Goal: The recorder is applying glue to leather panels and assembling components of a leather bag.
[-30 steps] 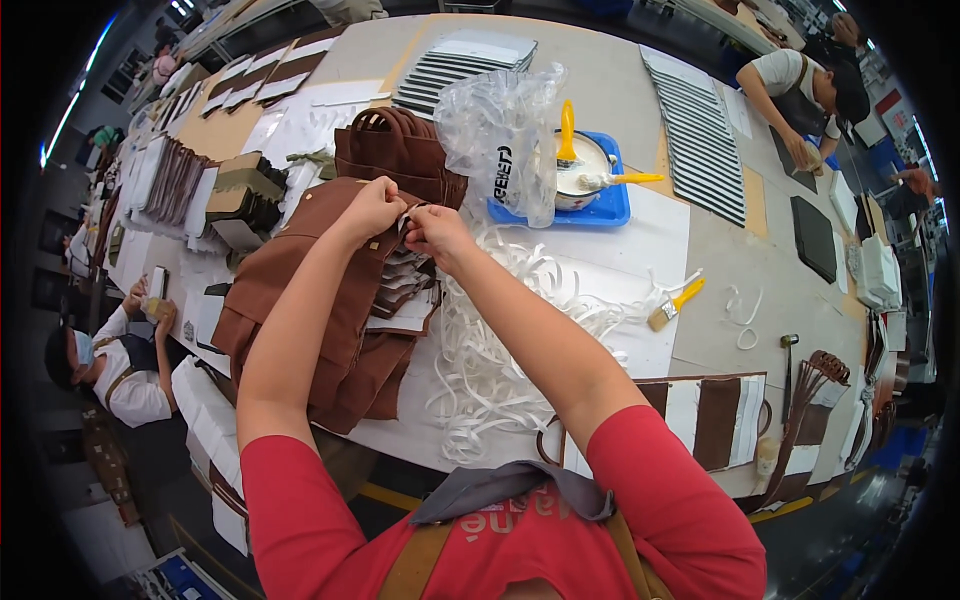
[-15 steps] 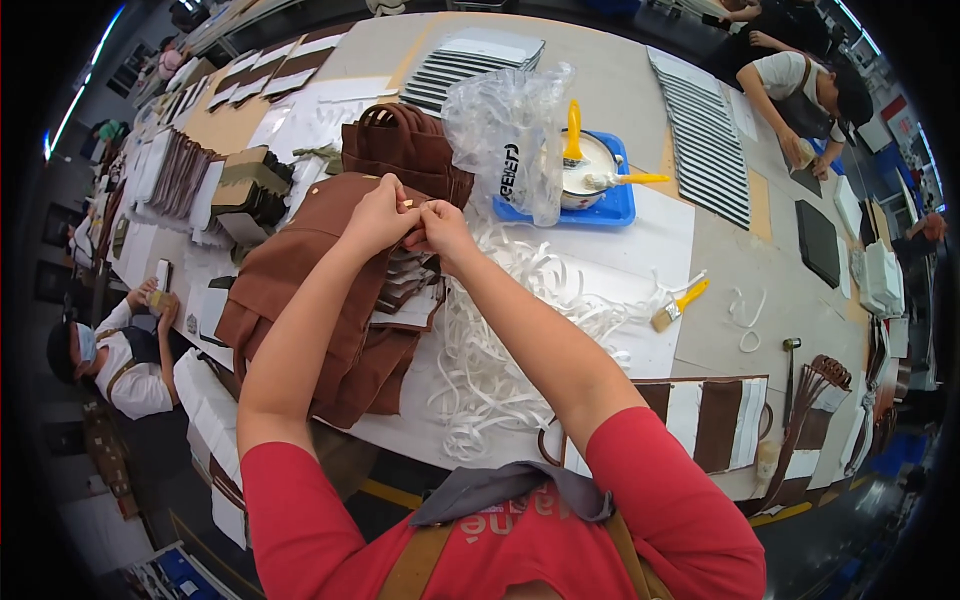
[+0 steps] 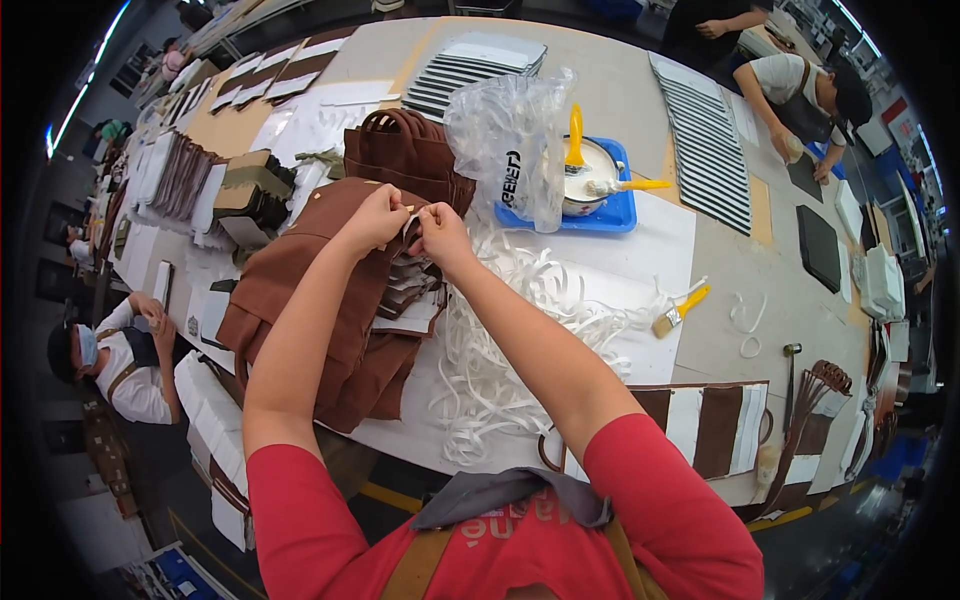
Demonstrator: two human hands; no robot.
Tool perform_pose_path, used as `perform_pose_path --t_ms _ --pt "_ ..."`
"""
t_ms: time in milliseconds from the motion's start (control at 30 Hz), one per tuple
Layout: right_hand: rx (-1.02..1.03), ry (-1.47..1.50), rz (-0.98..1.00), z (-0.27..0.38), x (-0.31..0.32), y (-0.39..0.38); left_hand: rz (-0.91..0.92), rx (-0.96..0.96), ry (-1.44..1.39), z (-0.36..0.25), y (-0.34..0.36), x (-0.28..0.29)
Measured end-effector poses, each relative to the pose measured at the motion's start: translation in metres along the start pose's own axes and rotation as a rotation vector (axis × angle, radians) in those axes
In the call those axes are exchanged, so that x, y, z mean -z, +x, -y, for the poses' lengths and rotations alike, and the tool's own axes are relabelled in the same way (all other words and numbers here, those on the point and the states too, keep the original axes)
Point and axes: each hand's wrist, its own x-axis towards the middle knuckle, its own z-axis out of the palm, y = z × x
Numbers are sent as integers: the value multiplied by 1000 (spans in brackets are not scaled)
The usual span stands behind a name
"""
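Note:
My left hand (image 3: 377, 220) is closed in a pinch at the upper right edge of a brown bag panel (image 3: 310, 260), the top of a stacked pile. Close beside it, my right hand (image 3: 441, 240) pinches a narrow pale strip (image 3: 411, 222) that shows between the two hands. The fingertips partly hide where strip and panel meet. Under my right forearm spreads a heap of loose white strips (image 3: 510, 330). Below my hands, layered edges of more brown and white pieces (image 3: 408, 290) stick out from the pile.
Behind the pile stand brown bags with handles (image 3: 405, 160) and a clear plastic bag (image 3: 500, 130). A blue tray (image 3: 622, 210) holds a pot and yellow-handled brushes; another brush (image 3: 680, 312) lies nearer. Striped panels (image 3: 705, 150) lie farther right. Co-workers (image 3: 800, 100) work at the table.
My hands have drawn slightly apart, and more of the pale strip shows between them. The co-worker at left has brought their hands together.

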Motion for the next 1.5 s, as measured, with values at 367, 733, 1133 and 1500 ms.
perform_pose_path --t_ms 367,733,1133,1500 --pt "-303 305 -4 26 -5 -18 52 57 -279 -1 -1 4" --pt "-298 495 25 8 -6 -9 63 66 -335 15 5 -2" --pt "-427 693 44 7 -4 -6 61 304 -489 8 10 3" --pt "-460 629 11 5 15 -24 -4 276 -500 0 2 -5"
